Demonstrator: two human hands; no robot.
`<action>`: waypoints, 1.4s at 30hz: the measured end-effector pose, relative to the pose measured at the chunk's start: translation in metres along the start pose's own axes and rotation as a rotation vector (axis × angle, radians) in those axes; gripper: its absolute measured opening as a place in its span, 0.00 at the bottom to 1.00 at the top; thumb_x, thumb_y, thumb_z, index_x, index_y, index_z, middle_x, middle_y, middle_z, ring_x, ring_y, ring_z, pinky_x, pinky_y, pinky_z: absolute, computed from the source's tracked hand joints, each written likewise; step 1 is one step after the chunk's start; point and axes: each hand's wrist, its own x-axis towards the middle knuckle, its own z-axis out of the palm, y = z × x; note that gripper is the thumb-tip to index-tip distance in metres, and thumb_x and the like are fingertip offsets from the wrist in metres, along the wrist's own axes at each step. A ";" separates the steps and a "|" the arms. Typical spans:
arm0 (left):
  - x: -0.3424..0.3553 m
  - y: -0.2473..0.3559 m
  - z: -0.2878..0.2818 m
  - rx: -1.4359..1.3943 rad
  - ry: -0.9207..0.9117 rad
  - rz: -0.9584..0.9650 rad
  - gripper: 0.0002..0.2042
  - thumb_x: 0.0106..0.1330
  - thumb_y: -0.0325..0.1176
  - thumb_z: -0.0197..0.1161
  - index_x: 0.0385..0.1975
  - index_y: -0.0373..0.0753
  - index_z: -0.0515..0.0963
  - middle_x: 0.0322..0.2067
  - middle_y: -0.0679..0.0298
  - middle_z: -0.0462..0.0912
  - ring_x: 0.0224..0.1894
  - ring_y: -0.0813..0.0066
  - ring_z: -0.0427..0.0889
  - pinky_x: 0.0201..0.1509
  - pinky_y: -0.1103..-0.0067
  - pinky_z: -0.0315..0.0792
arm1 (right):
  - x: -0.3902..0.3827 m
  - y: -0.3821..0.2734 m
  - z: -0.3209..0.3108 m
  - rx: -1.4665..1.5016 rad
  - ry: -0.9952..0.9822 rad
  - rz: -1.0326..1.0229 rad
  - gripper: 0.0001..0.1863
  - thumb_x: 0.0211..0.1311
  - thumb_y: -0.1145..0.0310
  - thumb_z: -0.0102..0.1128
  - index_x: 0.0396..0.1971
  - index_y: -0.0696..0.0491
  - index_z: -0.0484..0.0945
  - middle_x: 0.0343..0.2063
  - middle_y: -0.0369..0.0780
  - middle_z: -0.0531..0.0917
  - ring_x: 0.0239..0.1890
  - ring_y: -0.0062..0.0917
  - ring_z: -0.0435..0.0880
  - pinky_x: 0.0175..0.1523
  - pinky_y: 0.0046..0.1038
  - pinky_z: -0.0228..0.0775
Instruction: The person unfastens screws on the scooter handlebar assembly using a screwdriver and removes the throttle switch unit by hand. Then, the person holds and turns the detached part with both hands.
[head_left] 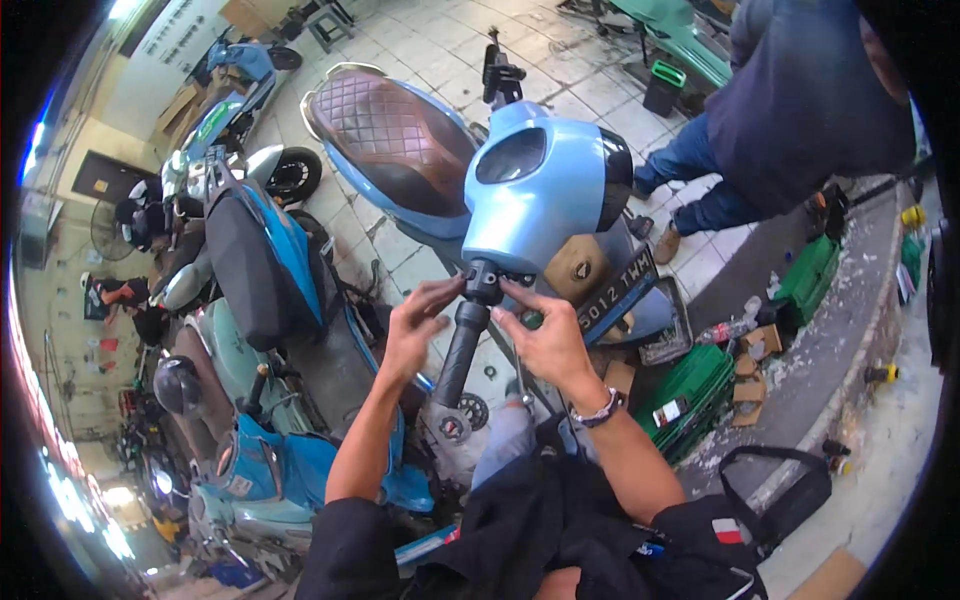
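Observation:
A light-blue scooter handlebar cowl (530,215) stands in front of me. A black switch housing (483,283) sticks out of its near side, with a ribbed black handlebar grip (463,355) running from it toward me. My left hand (412,325) is on the left of the housing. Its fingers are stretched and apart, with the fingertips at the housing's edge. From the right, my right hand (550,340) has index finger and thumb against the housing, its other fingers curled. Those fingertips hide part of the housing. Beyond lies the scooter's brown quilted seat (385,130).
Several scooters stand close on the left, including one with a black seat (250,260). A person in dark clothes (800,110) stands at the far right. Green crates (690,395), cardboard scraps (750,390) and a black bag (775,495) lie to my right.

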 end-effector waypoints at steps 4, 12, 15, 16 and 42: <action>0.021 -0.017 0.012 -0.161 0.288 -0.234 0.02 0.71 0.25 0.63 0.39 0.36 0.80 0.36 0.65 0.83 0.45 0.77 0.81 0.54 0.75 0.77 | -0.002 -0.003 0.003 -0.007 0.028 0.017 0.23 0.61 0.67 0.70 0.56 0.56 0.82 0.48 0.52 0.86 0.53 0.40 0.86 0.60 0.31 0.74; 0.060 -0.021 -0.020 -0.694 -0.183 -0.960 0.31 0.64 0.43 0.71 0.62 0.31 0.70 0.54 0.57 0.80 0.55 0.65 0.80 0.56 0.69 0.75 | 0.004 -0.030 0.009 -0.057 0.148 0.129 0.25 0.59 0.60 0.73 0.53 0.58 0.82 0.42 0.48 0.86 0.43 0.43 0.87 0.50 0.36 0.78; 0.087 -0.037 -0.036 -0.606 -0.495 -1.002 0.36 0.61 0.43 0.74 0.64 0.28 0.67 0.56 0.53 0.79 0.57 0.61 0.80 0.63 0.65 0.73 | 0.012 -0.052 0.019 -0.267 0.218 0.220 0.27 0.56 0.55 0.75 0.49 0.60 0.83 0.42 0.45 0.85 0.39 0.40 0.88 0.43 0.36 0.80; 0.095 -0.043 -0.036 -0.652 -0.550 -1.014 0.38 0.59 0.42 0.75 0.64 0.28 0.67 0.57 0.52 0.79 0.58 0.60 0.80 0.65 0.65 0.72 | 0.014 -0.055 0.024 -0.302 0.267 0.212 0.28 0.54 0.54 0.76 0.47 0.60 0.84 0.42 0.43 0.84 0.37 0.39 0.88 0.40 0.36 0.80; 0.092 -0.021 -0.002 -0.270 -0.417 -0.952 0.18 0.65 0.35 0.64 0.50 0.31 0.77 0.44 0.61 0.81 0.48 0.72 0.79 0.55 0.73 0.72 | 0.015 -0.051 0.081 -0.522 0.524 0.244 0.28 0.45 0.65 0.79 0.45 0.62 0.80 0.46 0.47 0.83 0.38 0.39 0.89 0.39 0.32 0.83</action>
